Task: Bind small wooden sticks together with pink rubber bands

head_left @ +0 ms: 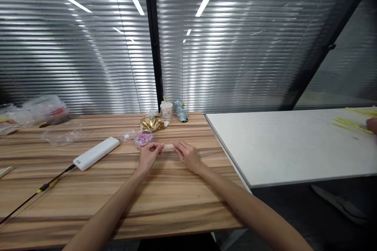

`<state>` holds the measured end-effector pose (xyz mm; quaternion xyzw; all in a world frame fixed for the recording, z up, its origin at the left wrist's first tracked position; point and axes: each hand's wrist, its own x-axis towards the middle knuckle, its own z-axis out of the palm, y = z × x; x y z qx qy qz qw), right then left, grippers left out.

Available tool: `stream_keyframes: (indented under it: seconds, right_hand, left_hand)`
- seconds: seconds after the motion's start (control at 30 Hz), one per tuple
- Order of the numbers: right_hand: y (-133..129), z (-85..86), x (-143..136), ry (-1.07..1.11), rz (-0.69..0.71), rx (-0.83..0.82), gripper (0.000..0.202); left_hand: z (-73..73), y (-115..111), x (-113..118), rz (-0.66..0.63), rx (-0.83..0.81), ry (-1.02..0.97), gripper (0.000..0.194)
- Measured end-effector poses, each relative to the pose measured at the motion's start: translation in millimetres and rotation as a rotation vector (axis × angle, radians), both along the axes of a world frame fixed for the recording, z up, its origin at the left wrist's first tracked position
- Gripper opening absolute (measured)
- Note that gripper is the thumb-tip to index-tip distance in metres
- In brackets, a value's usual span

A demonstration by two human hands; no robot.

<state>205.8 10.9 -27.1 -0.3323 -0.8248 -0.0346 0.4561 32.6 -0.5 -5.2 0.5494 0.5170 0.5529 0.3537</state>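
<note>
My left hand (149,155) and my right hand (186,156) meet over the middle of the wooden table. Between them runs a short pale wooden stick (168,146), pinched by the fingers of each hand at its two ends. Whether it is one stick or several stacked together I cannot tell. Just beyond my left hand stands a round clear tub (143,139) filled with small pink and purple pieces, perhaps rubber bands. Its clear lid (127,135) lies to the left of it.
Behind the tub are a gold packet (153,123), a white cup (166,110) and a crumpled blue-grey wrapper (181,111). Leftward lie a white power strip (96,153) with a cable and a clear container (63,134). Yellow strips (347,123) and another person's hand (371,124) are at the white table.
</note>
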Motion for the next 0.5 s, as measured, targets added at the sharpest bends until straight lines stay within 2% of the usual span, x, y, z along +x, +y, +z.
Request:
stream_keyframes:
  seconds: [0.5]
  right_hand:
    - [-0.8,0.6,0.3,-0.022,0.006,-0.011,0.020]
  left_hand:
    - [4.1,-5.0,3.8,-0.006,-0.035,-0.036,0.032]
